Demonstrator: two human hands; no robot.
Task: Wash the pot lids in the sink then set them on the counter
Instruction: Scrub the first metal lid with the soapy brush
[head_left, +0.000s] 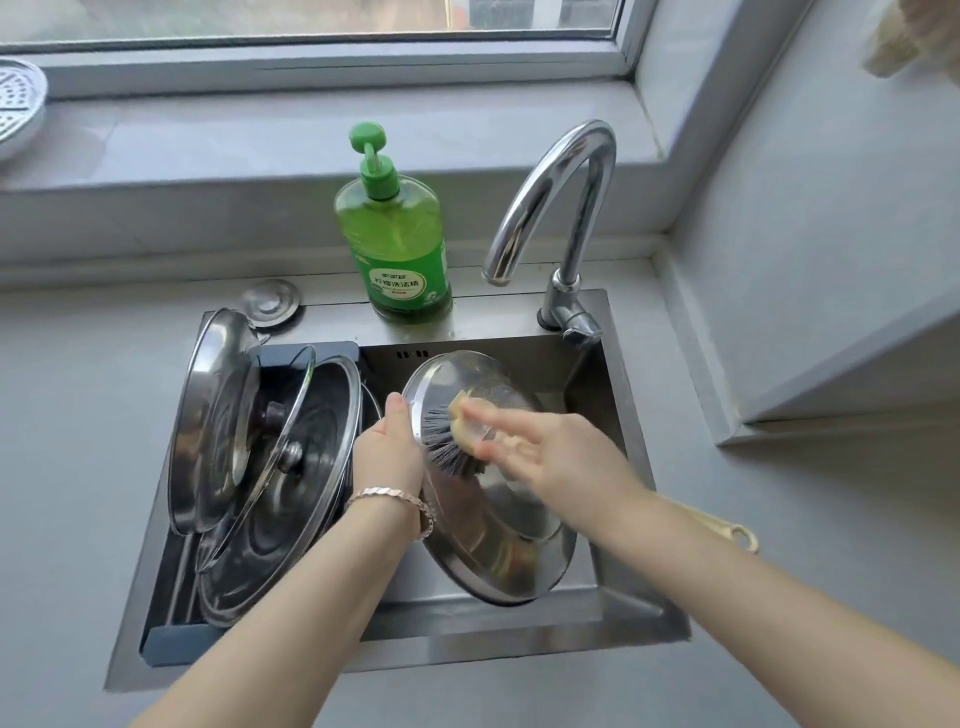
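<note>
The left grip (387, 447) clasps the steel lid (498, 540) by its rim; the right grip (550, 457) curls around a dish brush (447, 441); other lids (270, 467) wait in the sink (467, 639), probably unwashed.

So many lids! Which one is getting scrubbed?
Look in the steel sink, right side, below the faucet. The lid there is tilted, gripped by the left hand. Only it has a brush against it; other lids lean at left.
</note>
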